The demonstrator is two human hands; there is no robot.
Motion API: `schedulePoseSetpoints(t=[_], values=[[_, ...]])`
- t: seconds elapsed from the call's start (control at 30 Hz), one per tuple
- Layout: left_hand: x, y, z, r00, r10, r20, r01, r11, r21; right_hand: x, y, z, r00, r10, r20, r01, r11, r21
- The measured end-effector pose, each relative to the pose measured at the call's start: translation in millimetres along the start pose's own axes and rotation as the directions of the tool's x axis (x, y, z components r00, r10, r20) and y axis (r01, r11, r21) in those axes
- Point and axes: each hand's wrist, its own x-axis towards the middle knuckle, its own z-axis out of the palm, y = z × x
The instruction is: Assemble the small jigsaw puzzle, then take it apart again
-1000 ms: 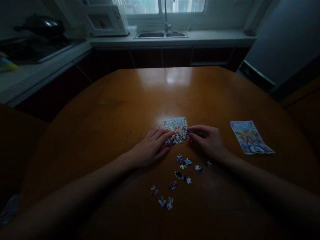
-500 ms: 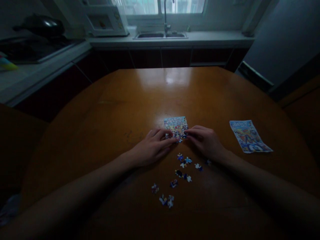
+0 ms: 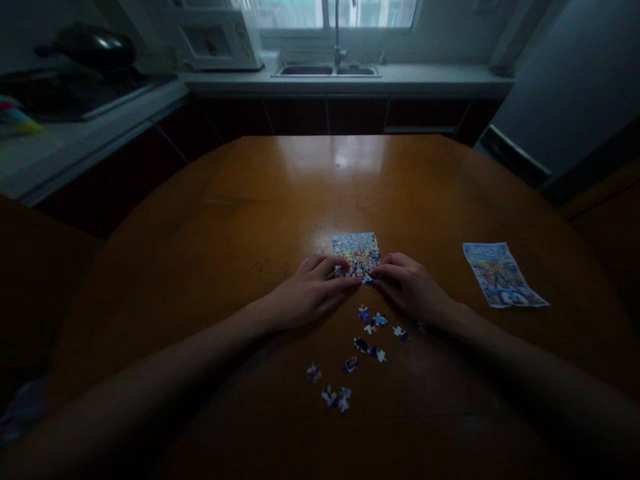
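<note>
A partly joined jigsaw puzzle (image 3: 356, 248) lies near the middle of the wooden table, its lower part between my hands. My left hand (image 3: 316, 292) rests at its lower left edge, thumb and fingers apart and touching the puzzle. At the lower right corner my right hand (image 3: 413, 285) is pinched on a small dark puzzle piece (image 3: 369, 274), tilted against the puzzle's edge. Several loose puzzle pieces, such as a blue one (image 3: 380, 319) and a mixed-colour one (image 3: 313, 373), are scattered on the near side.
To the right lies a printed picture sheet (image 3: 503, 277) with a curled lower edge. The oval wooden table (image 3: 240, 193) fills the foreground. Beyond it are a counter with a sink (image 3: 327, 71), a microwave (image 3: 215, 40) and a pan (image 3: 95, 50) on the stove.
My right hand has brought the piece slightly down and inward to the puzzle's lower edge. My left hand stays on the puzzle. The whole view has shifted a little.
</note>
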Motion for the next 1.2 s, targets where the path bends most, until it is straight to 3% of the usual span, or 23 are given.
schedulePoseSetpoints(t=[0.6,0.83,1.03,1.2], values=[[-0.3,-1.3,0.3,1.0,0.007,-0.007,-0.007,1.0,0.005,2.3,-5.1,-1.7,1.0,-0.006,0.0,0.006,0.999,-0.041],[0.1,-1.1,-0.6,1.0,0.012,-0.002,-0.012,1.0,0.008,-1.2,-2.8,1.9,0.999,0.018,-0.047,-0.021,0.998,-0.06],[0.2,-1.3,-1.0,1.0,0.017,-0.003,-0.017,1.0,0.002,-3.3,4.2,-3.5,0.983,0.007,-0.183,-0.012,1.0,-0.025],[0.1,-1.5,-0.1,1.0,0.011,-0.007,-0.011,1.0,0.002,-2.9,3.0,-2.8,0.992,-0.052,-0.116,0.048,0.998,-0.038]])
